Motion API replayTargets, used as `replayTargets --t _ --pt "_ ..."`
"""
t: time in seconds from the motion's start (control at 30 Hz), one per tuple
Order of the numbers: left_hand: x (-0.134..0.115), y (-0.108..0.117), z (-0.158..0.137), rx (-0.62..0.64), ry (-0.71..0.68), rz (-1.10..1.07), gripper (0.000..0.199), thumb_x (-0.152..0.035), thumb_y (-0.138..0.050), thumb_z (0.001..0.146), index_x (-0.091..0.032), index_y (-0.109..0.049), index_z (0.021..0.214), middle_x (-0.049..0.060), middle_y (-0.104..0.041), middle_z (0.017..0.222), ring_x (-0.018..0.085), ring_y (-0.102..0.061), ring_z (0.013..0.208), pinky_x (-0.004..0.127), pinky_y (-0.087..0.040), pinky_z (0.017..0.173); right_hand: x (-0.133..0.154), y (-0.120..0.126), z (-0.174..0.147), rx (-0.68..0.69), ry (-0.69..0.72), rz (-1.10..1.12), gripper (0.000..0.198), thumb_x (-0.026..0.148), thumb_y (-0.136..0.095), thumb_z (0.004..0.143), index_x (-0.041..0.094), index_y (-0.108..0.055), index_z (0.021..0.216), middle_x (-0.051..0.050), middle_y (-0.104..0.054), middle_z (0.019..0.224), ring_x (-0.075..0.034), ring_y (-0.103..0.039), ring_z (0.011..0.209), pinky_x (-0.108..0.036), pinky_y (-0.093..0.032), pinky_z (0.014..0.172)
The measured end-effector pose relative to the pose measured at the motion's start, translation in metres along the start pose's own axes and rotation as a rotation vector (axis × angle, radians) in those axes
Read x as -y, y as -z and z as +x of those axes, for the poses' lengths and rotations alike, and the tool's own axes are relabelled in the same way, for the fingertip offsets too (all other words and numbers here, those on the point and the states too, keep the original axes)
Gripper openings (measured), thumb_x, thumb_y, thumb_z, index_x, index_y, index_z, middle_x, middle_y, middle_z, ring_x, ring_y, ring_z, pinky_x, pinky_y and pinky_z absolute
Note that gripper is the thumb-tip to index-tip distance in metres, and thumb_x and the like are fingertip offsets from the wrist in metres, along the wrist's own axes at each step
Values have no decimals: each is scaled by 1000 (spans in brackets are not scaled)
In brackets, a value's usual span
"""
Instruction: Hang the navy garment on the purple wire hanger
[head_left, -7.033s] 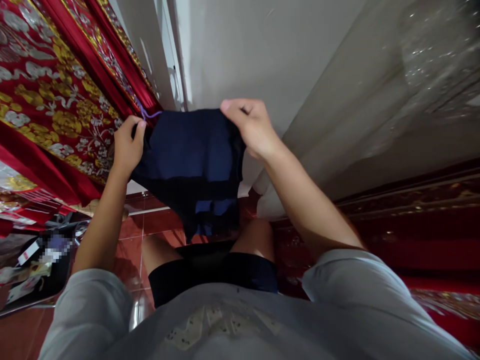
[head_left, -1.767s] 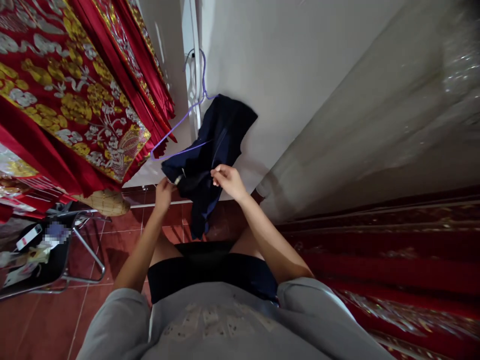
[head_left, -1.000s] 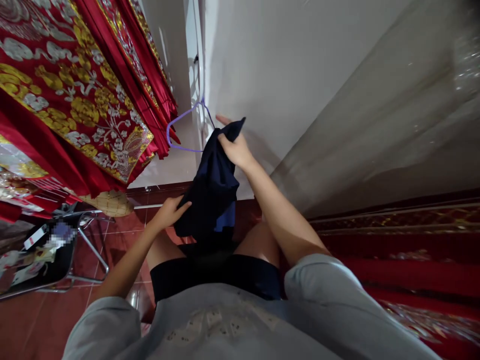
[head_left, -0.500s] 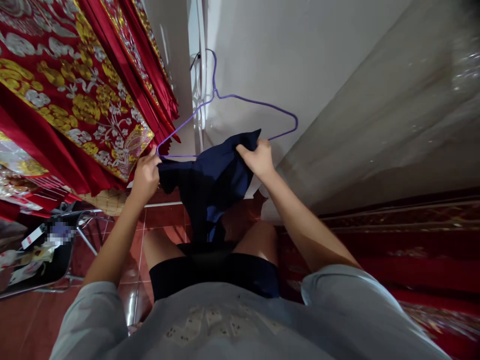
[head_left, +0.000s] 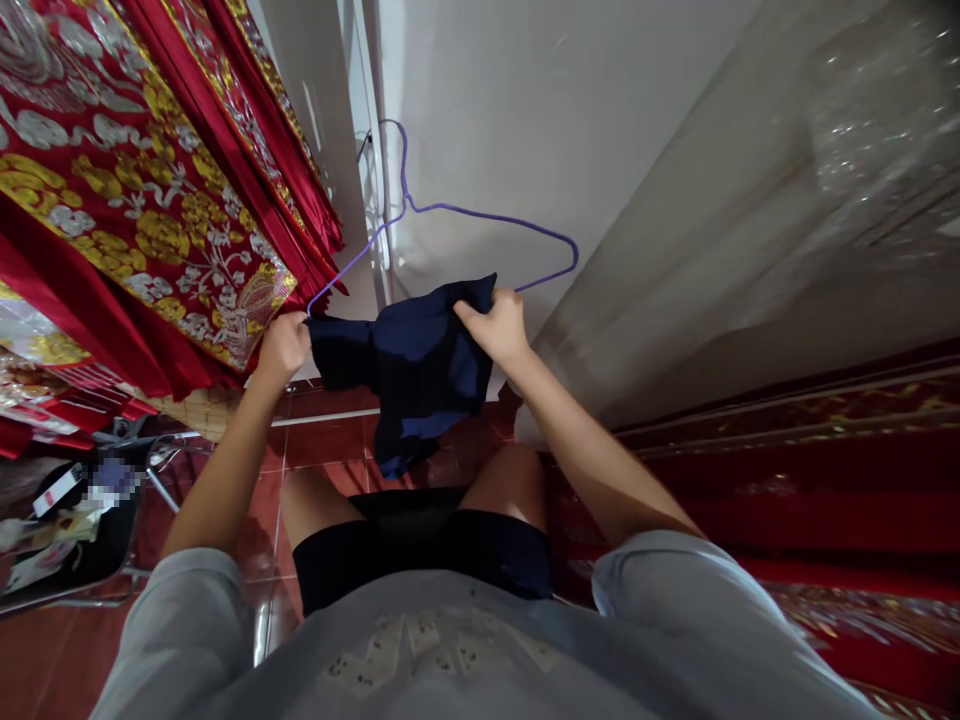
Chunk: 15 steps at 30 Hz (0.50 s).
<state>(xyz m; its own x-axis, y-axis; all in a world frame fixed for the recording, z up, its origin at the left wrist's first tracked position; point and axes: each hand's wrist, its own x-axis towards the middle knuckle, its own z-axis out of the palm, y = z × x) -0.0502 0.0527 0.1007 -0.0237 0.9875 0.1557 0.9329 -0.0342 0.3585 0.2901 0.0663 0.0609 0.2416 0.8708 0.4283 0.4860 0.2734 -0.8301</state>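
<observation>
A dark navy garment [head_left: 424, 350] hangs over the bottom bar of a purple wire hanger [head_left: 491, 213]. My left hand [head_left: 285, 345] is closed at the hanger's lower left corner, gripping the garment's left end. On the other side, my right hand [head_left: 496, 325] pinches the garment's upper right edge, thumb on top, close to the hanger's bar. The garment spreads between both hands, and its lower part dangles above my knees. Its exact kind cannot be made out. Cloth hides most of the hanger's bottom bar.
Red cloths [head_left: 161, 210] with gold and silver patterns hang at the left. A black chair [head_left: 112, 545] holding small items stands at lower left. A pale wall [head_left: 480, 120] is ahead, with a clear plastic sheet [head_left: 750, 200] at the right. Red tiles [head_left: 322, 440] cover the floor.
The garment has been spread flatter, its left part now stretched up to my left hand. Its hanging lower end has shortened. Hands and hanger appear slightly further left in view.
</observation>
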Motion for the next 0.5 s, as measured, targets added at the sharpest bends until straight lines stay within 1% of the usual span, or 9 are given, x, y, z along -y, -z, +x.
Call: replayTargets --t 0.07,0.1,0.17,0.23,0.27,0.33,0.37,0.43,0.5 --pt "-9 9 3 -195 0 -11 44 -13 -40 91 -14 -70 123 12 -76 92 25 -72 95 37 -53 99 1 -6 -3 -2 -26 7 37 28 -72 72 24 -40 54 1 -46 55 -19 -55 62 -37 -53 69" --pt "-16 14 6 -260 -12 -16 44 -13 -40 91 -15 -70 124 12 -76 98 25 -71 101 37 -51 102 3 -10 -6 -3 -32 14 37 28 -72 72 24 -40 54 1 -46 55 -19 -55 61 -37 -53 68" --pt "-31 21 15 -314 -95 -46 43 -10 -42 89 -16 -71 120 12 -74 108 26 -69 108 38 -48 106 6 -19 -13 2 -23 41 38 32 -71 76 24 -40 55 0 -48 56 -19 -56 61 -37 -54 68" --pt "-46 24 23 -311 -225 -94 40 -8 -42 88 -17 -70 116 10 -73 109 24 -67 109 36 -47 107 9 -24 -20 26 26 76 35 37 -67 81 23 -46 57 -3 -56 60 -21 -62 64 -39 -56 71" --pt "-51 24 27 -298 -289 -117 39 -7 -42 87 -18 -69 113 9 -73 106 23 -67 107 34 -48 105 9 -25 -23 39 67 90 30 39 -64 84 22 -53 62 -5 -63 66 -23 -65 70 -39 -57 75" --pt "-55 23 31 -258 -372 -145 35 -7 -42 87 -19 -68 107 7 -71 96 21 -67 98 32 -50 100 7 -18 -24 25 152 96 20 38 -60 87 20 -68 84 -10 -74 88 -26 -71 87 -41 -58 88" --pt "-54 23 33 -238 -387 -148 33 -7 -42 87 -20 -67 104 6 -69 90 20 -66 93 32 -50 96 5 -11 -21 -10 180 86 25 36 -59 87 19 -71 100 -11 -75 100 -26 -72 95 -42 -57 94" --pt "-48 24 35 -217 -396 -145 29 -10 -42 88 -21 -66 102 3 -65 80 19 -65 84 30 -51 88 -1 8 -9 -98 187 47 42 34 -61 86 20 -67 126 -13 -74 117 -27 -71 107 -44 -55 102" --pt "-40 30 37 -196 -408 -146 27 -14 -43 90 -22 -65 103 3 -63 76 19 -64 82 29 -51 84 -9 31 11 -128 159 13 50 33 -66 84 19 -65 133 -13 -72 123 -29 -69 114 -46 -53 106"
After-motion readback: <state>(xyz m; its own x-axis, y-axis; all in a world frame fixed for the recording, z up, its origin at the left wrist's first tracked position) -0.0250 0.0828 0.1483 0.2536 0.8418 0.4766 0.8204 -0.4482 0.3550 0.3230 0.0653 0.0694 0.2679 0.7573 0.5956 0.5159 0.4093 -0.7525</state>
